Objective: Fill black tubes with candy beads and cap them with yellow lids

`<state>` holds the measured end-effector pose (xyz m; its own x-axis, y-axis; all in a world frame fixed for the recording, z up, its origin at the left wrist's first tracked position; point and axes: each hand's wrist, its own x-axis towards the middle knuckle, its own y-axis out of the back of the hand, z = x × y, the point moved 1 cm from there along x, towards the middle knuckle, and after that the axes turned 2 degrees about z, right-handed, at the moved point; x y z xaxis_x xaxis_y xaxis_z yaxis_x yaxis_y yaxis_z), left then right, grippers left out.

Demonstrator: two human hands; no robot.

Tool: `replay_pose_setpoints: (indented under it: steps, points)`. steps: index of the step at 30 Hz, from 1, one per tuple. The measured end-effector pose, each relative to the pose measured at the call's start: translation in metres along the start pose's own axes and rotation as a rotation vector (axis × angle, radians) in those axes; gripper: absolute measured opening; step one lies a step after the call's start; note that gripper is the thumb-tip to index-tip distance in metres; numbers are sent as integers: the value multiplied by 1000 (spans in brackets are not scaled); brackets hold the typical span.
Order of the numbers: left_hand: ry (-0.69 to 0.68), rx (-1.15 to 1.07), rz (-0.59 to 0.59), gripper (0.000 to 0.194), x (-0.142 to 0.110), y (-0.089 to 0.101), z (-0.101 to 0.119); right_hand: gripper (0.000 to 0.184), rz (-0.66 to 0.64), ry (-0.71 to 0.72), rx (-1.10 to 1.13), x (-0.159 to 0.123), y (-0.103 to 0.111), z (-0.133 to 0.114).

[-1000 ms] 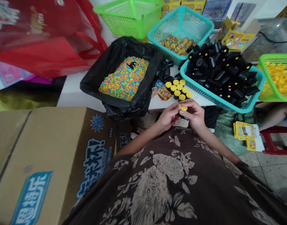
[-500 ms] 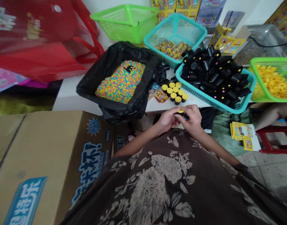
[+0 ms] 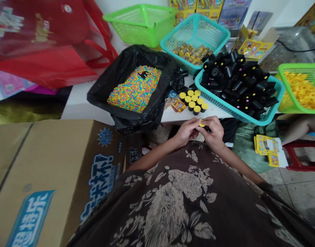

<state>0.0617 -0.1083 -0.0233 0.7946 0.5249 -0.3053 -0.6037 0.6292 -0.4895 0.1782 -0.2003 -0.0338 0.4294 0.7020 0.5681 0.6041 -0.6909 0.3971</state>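
Both hands are raised together just off the white table's front edge [image 3: 178,116]. My left hand [image 3: 185,131] and my right hand [image 3: 211,133] pinch a small yellow-capped black tube [image 3: 202,125] between their fingertips, and the fingers hide most of it. Just beyond my fingers, several similar upright tubes [image 3: 193,103] stand in a tight group on the table. A small printed packet [image 3: 178,105] lies beside them. A teal basket [image 3: 221,108] heaped with black tubes [image 3: 239,85] sits to the right.
A black bin bag [image 3: 126,120] holds colourful candies [image 3: 135,90]. Beyond are a teal basket [image 3: 178,29] of small tubes and a lime basket [image 3: 136,6]. Another lime basket [image 3: 296,111] holds yellow rings. A cardboard box [image 3: 44,161] stands left, below a red bag [image 3: 44,51].
The yellow cap has shifted between my fingertips and shows less than one second ago. My hands stay close together, and the whole view has shifted slightly with my head.
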Motion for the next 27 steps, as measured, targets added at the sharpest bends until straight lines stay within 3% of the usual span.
replay_pose_setpoints:
  steps: [3,6,9,12,16,19,23,27]
  points:
    - [30,126,-7,44,1,0,3,19,-11,-6,-28,2,3,5]
    - [-27,344,28,36,4,2,18,20,126,-15,-132,7,8,23]
    - [-187,519,71,26,10,3,50,18,255,-7,-289,14,9,51]
    - [-372,576,155,31,30,-1,97,17,257,-20,-337,20,1,75]
    - [-657,600,306,26,99,-11,170,29,302,-32,-330,20,-11,88]
    - [-776,819,318,15,168,-18,208,35,346,-44,-247,9,-13,93]
    - [-655,1274,300,9,245,-25,216,28,342,-68,-141,-8,-9,103]
    - [-505,1677,132,39,291,-26,201,20,340,-91,-135,-12,-6,108]
